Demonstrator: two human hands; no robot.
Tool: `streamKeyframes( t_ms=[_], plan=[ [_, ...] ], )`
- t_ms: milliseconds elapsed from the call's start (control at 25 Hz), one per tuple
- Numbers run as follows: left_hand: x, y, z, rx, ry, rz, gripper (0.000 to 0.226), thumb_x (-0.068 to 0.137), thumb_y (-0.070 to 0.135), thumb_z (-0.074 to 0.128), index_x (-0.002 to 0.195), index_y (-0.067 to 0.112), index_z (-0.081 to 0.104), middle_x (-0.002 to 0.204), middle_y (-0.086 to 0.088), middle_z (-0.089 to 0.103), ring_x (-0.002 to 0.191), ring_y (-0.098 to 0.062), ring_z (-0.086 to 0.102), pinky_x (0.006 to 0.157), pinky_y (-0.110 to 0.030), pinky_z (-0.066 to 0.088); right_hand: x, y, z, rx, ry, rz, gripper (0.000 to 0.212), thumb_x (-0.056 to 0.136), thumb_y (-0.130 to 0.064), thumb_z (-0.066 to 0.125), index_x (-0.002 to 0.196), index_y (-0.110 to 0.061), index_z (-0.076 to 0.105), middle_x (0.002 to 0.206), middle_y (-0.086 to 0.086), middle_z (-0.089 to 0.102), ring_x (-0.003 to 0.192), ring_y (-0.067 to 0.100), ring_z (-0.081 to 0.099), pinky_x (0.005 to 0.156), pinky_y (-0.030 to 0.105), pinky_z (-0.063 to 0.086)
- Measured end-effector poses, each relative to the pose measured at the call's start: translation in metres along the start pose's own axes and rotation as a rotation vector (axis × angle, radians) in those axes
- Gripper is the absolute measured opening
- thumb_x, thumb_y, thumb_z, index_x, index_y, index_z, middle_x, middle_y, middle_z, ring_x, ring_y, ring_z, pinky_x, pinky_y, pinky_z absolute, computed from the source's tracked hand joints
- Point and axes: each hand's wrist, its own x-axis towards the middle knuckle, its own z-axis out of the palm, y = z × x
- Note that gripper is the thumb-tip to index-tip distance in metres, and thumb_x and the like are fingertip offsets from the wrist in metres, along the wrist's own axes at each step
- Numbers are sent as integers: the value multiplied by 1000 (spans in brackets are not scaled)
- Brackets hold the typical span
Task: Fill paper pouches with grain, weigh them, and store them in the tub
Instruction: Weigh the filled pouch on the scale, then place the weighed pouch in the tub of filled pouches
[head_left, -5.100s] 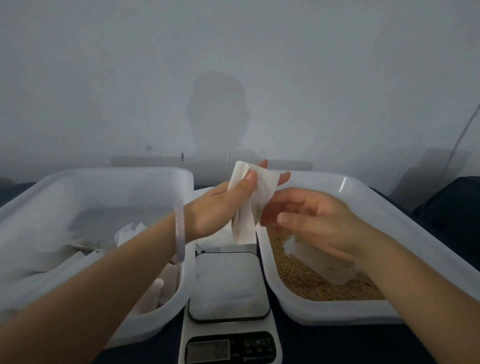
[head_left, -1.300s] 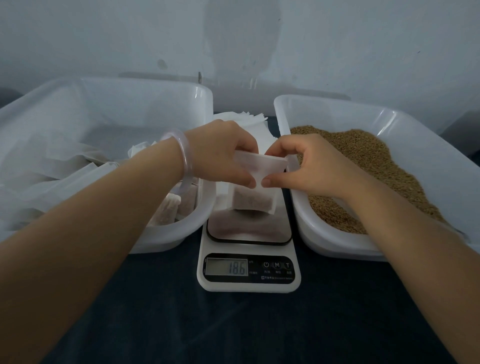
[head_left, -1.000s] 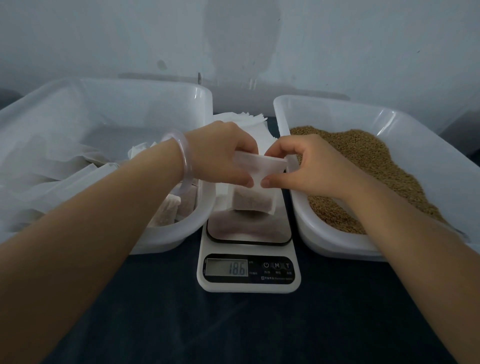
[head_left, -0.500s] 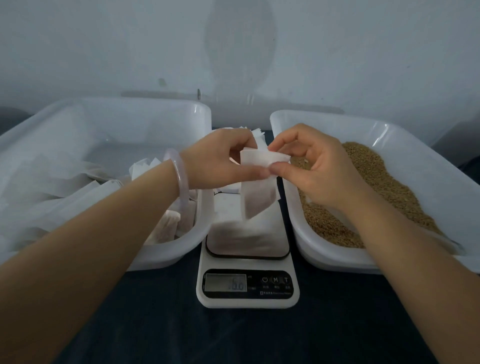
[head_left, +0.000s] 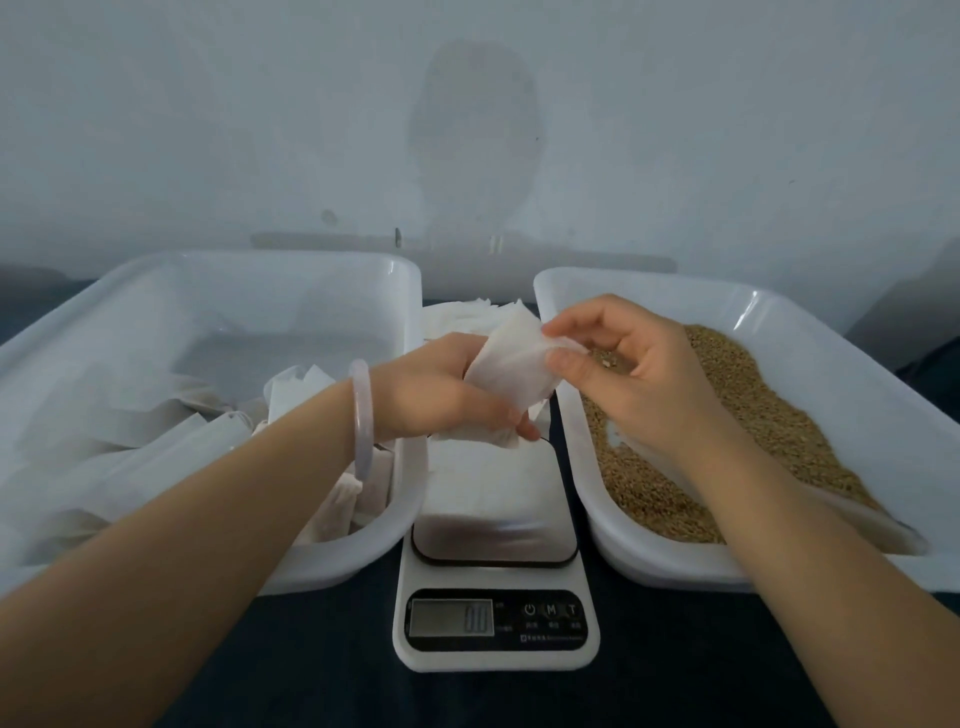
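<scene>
A white paper pouch (head_left: 511, 371) with grain inside is held tilted in the air above the scale (head_left: 496, 587). My left hand (head_left: 441, 392) grips its lower part from underneath. My right hand (head_left: 623, 369) pinches its upper edge between thumb and fingers. The scale's platform is bare and its display reads 0.0. A white tub (head_left: 571, 291) on the right holds brown grain (head_left: 779, 415). On the left, a white storage tub (head_left: 400, 270) holds several filled pouches (head_left: 332, 504).
A stack of flat pouches (head_left: 467, 317) lies behind the scale, between the two tubs. A clear scoop (head_left: 623, 441) lies partly buried in the grain under my right forearm. Everything stands on a dark cloth (head_left: 311, 665), with a pale wall behind.
The pouch stood on the scale at 18.6, held by both hands. Both hands have lifted it off and tilted it, and the display has dropped to 0.0.
</scene>
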Motion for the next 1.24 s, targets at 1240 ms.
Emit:
streamKeyframes(
  t_ms=[1240],
  plan=[
    [8, 1, 29, 393, 180, 199, 33, 65, 10, 84, 76, 25, 57, 63, 15, 63, 57, -1, 58, 54, -16, 46, -11, -37, -33, 200, -124, 81, 35, 79, -49, 65, 84, -16, 75, 86, -6, 70, 87, 5, 65, 75, 17, 51]
  ],
)
